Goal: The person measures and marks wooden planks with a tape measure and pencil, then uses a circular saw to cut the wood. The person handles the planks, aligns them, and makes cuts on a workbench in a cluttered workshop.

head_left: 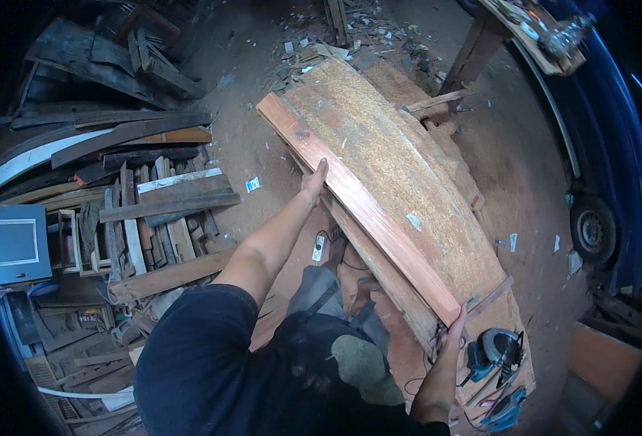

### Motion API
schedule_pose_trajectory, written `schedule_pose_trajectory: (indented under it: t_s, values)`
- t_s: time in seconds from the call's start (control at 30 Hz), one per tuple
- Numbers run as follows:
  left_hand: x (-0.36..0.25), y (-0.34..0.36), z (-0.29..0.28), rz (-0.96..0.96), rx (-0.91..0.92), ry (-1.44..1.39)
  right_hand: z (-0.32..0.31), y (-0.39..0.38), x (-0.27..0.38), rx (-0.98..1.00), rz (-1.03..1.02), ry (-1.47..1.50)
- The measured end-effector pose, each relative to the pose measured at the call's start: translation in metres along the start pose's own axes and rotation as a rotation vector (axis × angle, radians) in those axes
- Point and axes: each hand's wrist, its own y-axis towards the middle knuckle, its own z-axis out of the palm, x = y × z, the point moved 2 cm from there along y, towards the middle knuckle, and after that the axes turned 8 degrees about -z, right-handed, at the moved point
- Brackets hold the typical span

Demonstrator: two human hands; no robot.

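Note:
A long reddish wooden plank (361, 200) lies slantwise over the near edge of a sawdust-covered workbench (401, 160). My left hand (314, 183) grips its near edge toward the far left end, thumb on top and the other fingers hidden beneath. At the near right end, my right hand (453, 330) is closed around the plank's corner, its fingers partly out of sight. Just right of that hand, a circular saw (501, 347) rests on the bench. A second blue power tool (506, 411) sits nearer to me.
Stacked scrap boards (168, 196) fill the left side, near a grey-blue cabinet (17, 243). A white power strip (319, 248) lies below the bench edge. On the right stand a blue vehicle (597, 145) and a small raised table (546, 43). Wood scraps (314, 54) litter the far floor.

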Motion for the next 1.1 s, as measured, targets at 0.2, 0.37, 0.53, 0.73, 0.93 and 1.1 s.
schedule_pose_trajectory:
  t_s: [0.2,0.37,0.53,0.73,0.93,1.1]
  values:
    - [-0.007,0.038,-0.006,0.019,0.185,-0.328,0.008,0.0,-0.006,0.078,0.076,-0.055]
    - [-0.023,0.015,0.025,-0.066,0.34,-0.388,0.022,-0.018,0.002,-0.068,0.061,-0.07]
    - [-0.036,0.009,0.031,-0.014,0.345,-0.406,0.009,-0.005,-0.024,0.019,0.057,0.05]
    - [-0.029,0.018,0.012,-0.11,0.4,-0.434,0.019,-0.008,-0.006,-0.004,0.111,0.12]
    - [-0.038,0.008,0.019,-0.056,0.402,-0.515,0.009,-0.002,-0.02,0.051,0.102,0.26]
    - [-0.037,0.011,0.009,-0.026,0.416,-0.529,0.035,-0.029,-0.003,-0.064,0.038,0.238]
